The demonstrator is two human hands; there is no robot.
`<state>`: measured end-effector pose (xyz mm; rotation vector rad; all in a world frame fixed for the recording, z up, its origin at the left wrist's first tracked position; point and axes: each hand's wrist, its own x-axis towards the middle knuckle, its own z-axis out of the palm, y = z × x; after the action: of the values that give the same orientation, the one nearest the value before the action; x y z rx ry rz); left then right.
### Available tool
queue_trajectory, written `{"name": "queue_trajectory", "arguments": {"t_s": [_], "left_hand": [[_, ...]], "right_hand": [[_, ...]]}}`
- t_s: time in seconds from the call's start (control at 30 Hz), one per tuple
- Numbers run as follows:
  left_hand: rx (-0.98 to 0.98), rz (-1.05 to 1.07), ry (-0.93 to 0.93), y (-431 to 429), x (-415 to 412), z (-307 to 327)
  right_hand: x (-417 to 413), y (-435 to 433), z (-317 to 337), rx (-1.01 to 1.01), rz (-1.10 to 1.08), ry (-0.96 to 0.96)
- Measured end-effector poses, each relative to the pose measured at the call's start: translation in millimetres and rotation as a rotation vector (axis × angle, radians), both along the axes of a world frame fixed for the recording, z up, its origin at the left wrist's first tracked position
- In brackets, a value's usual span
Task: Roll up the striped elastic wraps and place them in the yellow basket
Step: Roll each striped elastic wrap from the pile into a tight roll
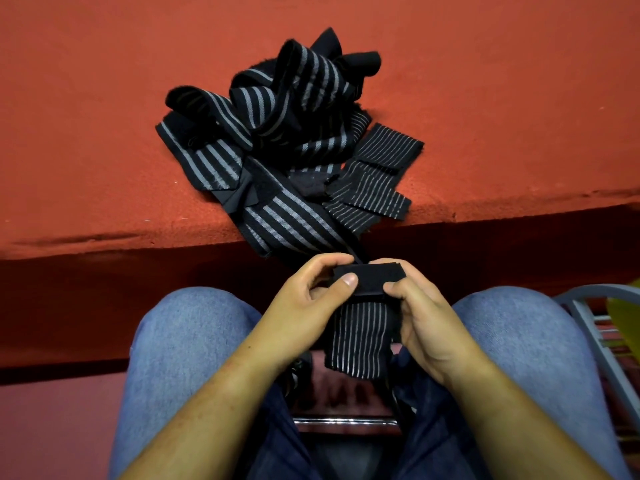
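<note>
A broad red ledge (pixel 104 133) fills the upper half of the view, its front edge running across the middle. Below it sit the person's two knees in blue jeans (pixel 180 341), spread apart.

On the ledge lies a loose pile of striped wraps (pixel 277 133), black with grey stripes, tangled and overlapping. One wide band from the pile hangs over the front edge towards the hands, and narrower, thin-striped pieces lie at the pile's right side.

Between the knees the person holds one thin-striped wrap (pixel 360 334) in both hands. Its top end (pixel 367 277) is plain black and folded over, and its striped length hangs down between the legs.

The left hand (pixel 304 306) pinches the left side of the black end, thumb on the near face and curled fingers behind. The right hand (pixel 426 320) pinches the right side the same way, its thumb tip pressed on the fold.

At the right edge a grey metal frame (pixel 588 327) shows, with a sliver of something yellow (pixel 623 313) beside it, too little in view to tell what it is.
</note>
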<state>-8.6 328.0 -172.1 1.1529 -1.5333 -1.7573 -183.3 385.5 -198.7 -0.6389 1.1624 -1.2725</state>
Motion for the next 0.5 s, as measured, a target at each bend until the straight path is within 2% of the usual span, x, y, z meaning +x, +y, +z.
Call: {"name": "queue_trajectory", "arguments": {"t_s": [0.27, 0.5], "left_hand": [[0.0, 0.068, -0.016, -3.4, 1.6, -8.4], [0.015, 0.005, -0.038, -3.6, 1.7, -14.5]], "right_hand": [[2.5, 0.3, -4.1, 0.02, -0.01, -0.01], [4.1, 1.3, -7.3, -0.005, 0.002, 0.148]]}}
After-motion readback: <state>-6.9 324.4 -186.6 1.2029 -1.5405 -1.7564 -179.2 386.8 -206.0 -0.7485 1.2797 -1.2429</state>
